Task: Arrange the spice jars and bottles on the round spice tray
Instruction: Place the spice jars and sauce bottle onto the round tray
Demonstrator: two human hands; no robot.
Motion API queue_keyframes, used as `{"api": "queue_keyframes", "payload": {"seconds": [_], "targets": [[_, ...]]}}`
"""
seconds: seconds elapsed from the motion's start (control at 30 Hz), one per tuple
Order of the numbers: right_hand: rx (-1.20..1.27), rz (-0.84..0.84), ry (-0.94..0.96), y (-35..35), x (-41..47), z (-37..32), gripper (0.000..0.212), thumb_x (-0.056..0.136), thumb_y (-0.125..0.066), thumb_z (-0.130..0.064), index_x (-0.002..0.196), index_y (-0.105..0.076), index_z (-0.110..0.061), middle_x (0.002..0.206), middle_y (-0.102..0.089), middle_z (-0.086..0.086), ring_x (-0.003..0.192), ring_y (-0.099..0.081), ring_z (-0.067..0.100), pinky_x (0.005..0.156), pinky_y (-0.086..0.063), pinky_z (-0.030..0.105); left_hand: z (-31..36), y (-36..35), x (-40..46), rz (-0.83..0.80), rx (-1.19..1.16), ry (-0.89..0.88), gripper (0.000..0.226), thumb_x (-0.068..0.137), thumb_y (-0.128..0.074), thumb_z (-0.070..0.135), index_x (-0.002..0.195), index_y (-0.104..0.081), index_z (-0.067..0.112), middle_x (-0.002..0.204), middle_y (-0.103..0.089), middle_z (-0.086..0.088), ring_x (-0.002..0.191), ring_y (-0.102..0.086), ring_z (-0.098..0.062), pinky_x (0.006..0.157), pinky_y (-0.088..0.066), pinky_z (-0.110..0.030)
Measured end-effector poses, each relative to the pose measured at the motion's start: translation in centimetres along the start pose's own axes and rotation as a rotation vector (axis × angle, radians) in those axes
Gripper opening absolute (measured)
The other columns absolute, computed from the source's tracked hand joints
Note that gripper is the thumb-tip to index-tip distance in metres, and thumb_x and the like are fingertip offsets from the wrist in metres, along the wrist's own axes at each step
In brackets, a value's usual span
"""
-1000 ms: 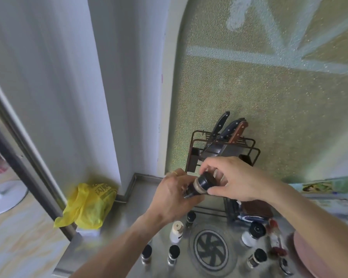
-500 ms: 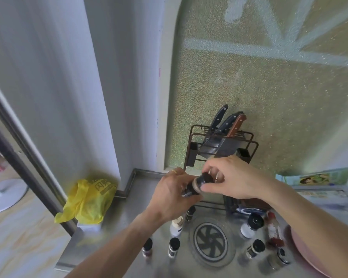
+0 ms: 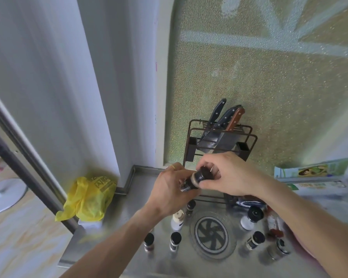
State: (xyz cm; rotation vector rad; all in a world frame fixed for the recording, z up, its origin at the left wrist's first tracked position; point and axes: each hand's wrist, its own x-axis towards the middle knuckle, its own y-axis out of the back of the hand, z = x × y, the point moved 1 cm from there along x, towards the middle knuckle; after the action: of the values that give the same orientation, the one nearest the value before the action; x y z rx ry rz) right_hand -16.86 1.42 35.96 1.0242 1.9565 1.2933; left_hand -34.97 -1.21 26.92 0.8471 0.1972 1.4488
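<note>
Spice jar [image 3: 196,178], dark-bodied and tipped nearly on its side, is held in the air above the counter between both hands: the left hand [image 3: 170,192] is wrapped around its lower body, and the right hand [image 3: 227,174] has its fingers closed on the black cap end. That looks like a cap being tightened or checked before the jar is placed, so the step in hand is preparing one jar, not yet setting it down. Below, the round spice tray [image 3: 192,227], clear with a dark pinwheel centre, carries nothing at all. Around it on the steel counter [image 3: 129,213] stand the other jars: two small dark-capped ones [image 3: 175,240] to its left, a white bottle [image 3: 177,218] near them, and several more [image 3: 254,239] to its right. A knife rack [image 3: 219,141] stands behind. Next, the jar needs turning upright and lowering onto the tray near its rim, leaving room for the rest.
</note>
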Motion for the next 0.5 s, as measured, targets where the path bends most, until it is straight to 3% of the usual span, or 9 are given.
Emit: {"api": "queue_keyframes", "payload": {"seconds": [0.07, 0.23, 0.33, 0.4, 0.5], "targets": [[0.026, 0.063, -0.031, -0.4, 0.2, -0.1, 0.036, 0.075, -0.080, -0.048, 0.103, -0.070, -0.027, 0.086, -0.072, -0.009, 0.072, -0.067, 0.004, 0.073, -0.059, 0.035, -0.1, -0.2, -0.1, 0.025, -0.003, -0.013, 0.026, 0.072, -0.079, 0.039, 0.098, -0.074, 0.035, 0.083, -0.058, 0.007, 0.072, -0.060, -0.013, 0.066, -0.055, -0.037], [-0.005, 0.165, -0.034, -2.1, 0.4, -0.1, 0.034, 0.076, -0.078, -0.047, 0.097, -0.072, -0.020, 0.086, -0.074, -0.006, 0.076, -0.068, 0.012, 0.073, -0.058, 0.037, -1.1, -1.1, -0.1, 0.077, 0.010, -0.039, 0.027, 0.073, -0.082, 0.034, 0.099, -0.076, 0.033, 0.081, -0.057, 0.008, 0.071, -0.053, -0.010, 0.064, -0.049, -0.029], [-0.002, 0.150, -0.076, -3.9, 0.5, 0.6, 0.031, 0.077, -0.079, -0.044, 0.094, -0.072, -0.019, 0.082, -0.072, -0.007, 0.073, -0.065, 0.013, 0.067, -0.053, 0.031, -2.5, -2.3, -0.3, -0.005, 0.059, -0.021, 0.031, 0.071, -0.086, 0.036, 0.101, -0.075, 0.035, 0.084, -0.066, 0.010, 0.073, -0.057, -0.007, 0.067, -0.049, -0.025], [0.003, 0.128, -0.114, -5.7, 0.1, 1.4, 0.028, 0.079, -0.078, -0.042, 0.095, -0.070, -0.022, 0.083, -0.068, -0.011, 0.075, -0.062, 0.011, 0.062, -0.044, 0.023, -3.6, -3.3, -0.8, -0.094, 0.123, 0.015, 0.045, 0.070, -0.086, 0.039, 0.112, -0.070, 0.039, 0.095, -0.070, 0.011, 0.083, -0.061, -0.008, 0.074, -0.049, -0.024], [-0.003, 0.123, -0.231, -9.7, -1.6, 4.0, 0.027, 0.081, -0.076, -0.037, 0.102, -0.064, -0.026, 0.096, -0.066, -0.010, 0.088, -0.061, 0.012, 0.074, -0.046, 0.024, -5.7, -5.3, -2.5, -0.210, 0.175, 0.111, 0.061, 0.074, -0.082, 0.042, 0.130, -0.060, 0.034, 0.113, -0.066, 0.008, 0.101, -0.061, -0.012, 0.084, -0.045, -0.022]]}}
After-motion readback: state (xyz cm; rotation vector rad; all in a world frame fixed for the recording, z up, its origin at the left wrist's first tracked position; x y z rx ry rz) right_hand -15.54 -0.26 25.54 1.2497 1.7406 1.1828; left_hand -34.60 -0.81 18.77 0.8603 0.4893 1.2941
